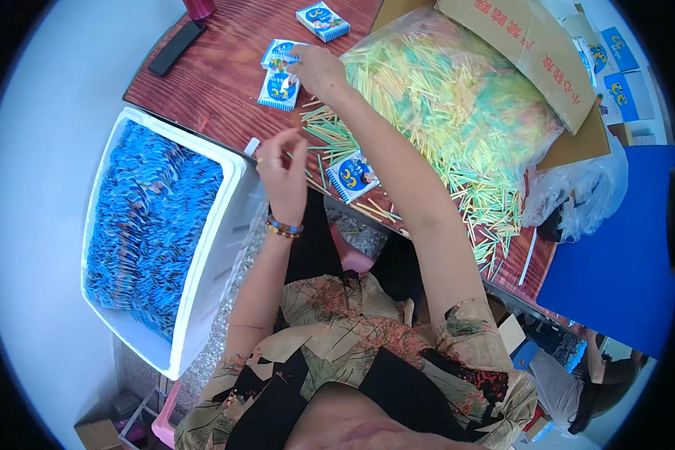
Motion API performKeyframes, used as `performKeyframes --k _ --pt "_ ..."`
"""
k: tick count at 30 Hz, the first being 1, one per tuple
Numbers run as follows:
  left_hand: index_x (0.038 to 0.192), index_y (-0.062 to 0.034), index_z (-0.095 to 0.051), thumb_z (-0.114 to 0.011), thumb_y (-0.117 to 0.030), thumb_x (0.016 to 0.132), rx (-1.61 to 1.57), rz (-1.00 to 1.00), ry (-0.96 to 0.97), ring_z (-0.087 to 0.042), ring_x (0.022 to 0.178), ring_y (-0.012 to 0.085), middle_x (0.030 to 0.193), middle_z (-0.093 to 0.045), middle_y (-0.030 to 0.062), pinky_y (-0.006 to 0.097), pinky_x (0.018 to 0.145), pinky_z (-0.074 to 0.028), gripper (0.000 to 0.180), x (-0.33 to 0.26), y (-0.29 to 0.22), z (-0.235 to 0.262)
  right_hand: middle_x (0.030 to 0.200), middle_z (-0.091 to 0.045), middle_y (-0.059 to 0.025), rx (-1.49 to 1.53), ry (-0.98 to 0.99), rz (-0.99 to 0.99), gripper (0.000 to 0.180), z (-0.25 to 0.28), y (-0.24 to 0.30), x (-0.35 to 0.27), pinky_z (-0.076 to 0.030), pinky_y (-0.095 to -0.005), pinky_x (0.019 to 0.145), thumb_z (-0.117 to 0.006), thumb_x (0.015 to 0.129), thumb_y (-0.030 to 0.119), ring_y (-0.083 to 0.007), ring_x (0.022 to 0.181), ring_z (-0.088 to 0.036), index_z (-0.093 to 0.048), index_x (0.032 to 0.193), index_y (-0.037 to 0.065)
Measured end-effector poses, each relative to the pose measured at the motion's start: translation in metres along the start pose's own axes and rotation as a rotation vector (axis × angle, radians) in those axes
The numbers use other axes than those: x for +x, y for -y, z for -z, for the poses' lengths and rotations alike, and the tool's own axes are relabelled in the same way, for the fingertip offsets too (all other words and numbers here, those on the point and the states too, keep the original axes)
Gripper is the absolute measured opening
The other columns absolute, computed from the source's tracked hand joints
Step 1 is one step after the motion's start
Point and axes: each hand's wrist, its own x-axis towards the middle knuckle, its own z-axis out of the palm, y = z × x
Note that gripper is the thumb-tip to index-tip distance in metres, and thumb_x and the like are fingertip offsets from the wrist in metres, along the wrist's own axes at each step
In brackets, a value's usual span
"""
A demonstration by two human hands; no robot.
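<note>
My right hand [321, 73] reaches over the table, its fingers closed at the edge of a small blue-and-white packet [281, 49]. Directly below that one, overlapping it, lies another blue-and-white packet [280, 90]. My left hand [283, 166] is held over the table's near edge with its fingers curled to a pinch; whatever is in it, if anything, is hidden. Under my right forearm a single packet [350, 177] lies among loose thin coloured sticks [328, 133]. A small stack of packets [323, 21] sits farther back.
On the left stands a white foam box [236, 161] filled with rows of blue packets [154, 217]. A big clear bag of yellow-green sticks [442, 82] spills from a cardboard box [529, 56]. A black phone-like object [177, 48] lies at the back left. Another person [604, 382] is at lower right.
</note>
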Motion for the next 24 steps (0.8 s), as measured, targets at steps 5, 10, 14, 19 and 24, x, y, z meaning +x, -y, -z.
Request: performKeyframes --k 5,10,14,19,24 --pt "0.102 -0.0112 -0.061 -0.077 -0.030 0.072 0.603 -0.252 0.163 -0.049 0.101 0.0252 0.095 -0.058 0.0044 0.042 0.091 -0.028 0.039 -0.028 -0.009 -0.014 0.098 -0.068 -0.0155 -0.023 -0.154 0.146 0.030 0.002 -0.017 -0.007 -0.049 -0.0432 0.081 -0.062 0.083 0.024 -0.0337 0.094 -0.064 -0.065 0.107 0.007" --pt "0.093 -0.0121 -0.060 -0.080 -0.035 0.067 0.775 -0.257 0.209 -0.048 0.097 0.0257 0.096 -0.055 0.0041 0.043 0.086 -0.028 0.040 -0.030 -0.008 -0.017 0.092 -0.068 -0.0145 0.052 -0.226 0.244 0.026 0.044 -0.033 -0.045 -0.050 -0.0387 0.074 -0.060 0.086 0.022 -0.0314 0.084 -0.065 -0.064 0.104 0.003" --pt "0.087 -0.0123 -0.061 -0.077 -0.034 0.070 0.766 -0.323 0.199 -0.049 0.095 0.0252 0.092 -0.055 0.0033 0.043 0.084 -0.028 0.032 -0.026 0.001 -0.025 0.090 -0.068 -0.0134 0.074 -0.009 0.108 0.023 0.083 -0.049 -0.117 -0.050 -0.0376 0.072 -0.060 0.087 0.023 -0.0312 0.081 -0.064 -0.065 0.099 0.004" --pt "0.084 -0.0120 -0.062 -0.073 -0.031 0.076 0.804 -0.448 0.176 -0.053 0.087 0.0226 0.083 -0.059 0.0016 0.044 0.085 -0.029 0.023 -0.020 -0.001 -0.027 0.093 -0.066 -0.0131 -0.050 0.362 -0.051 0.021 0.081 -0.070 -0.182 -0.050 -0.0379 0.073 -0.059 0.087 0.022 -0.0302 0.083 -0.064 -0.065 0.100 0.006" --pt "0.080 -0.0111 -0.064 -0.069 -0.021 0.082 0.584 -0.475 0.055 -0.056 0.077 0.0213 0.076 -0.060 0.0022 0.039 0.077 -0.035 0.012 -0.014 0.003 -0.029 0.098 -0.063 -0.0128 -0.105 0.048 -0.014 0.020 0.063 -0.082 -0.197 -0.049 -0.0419 0.076 -0.056 0.089 0.018 -0.0311 0.089 -0.062 -0.064 0.104 0.008"
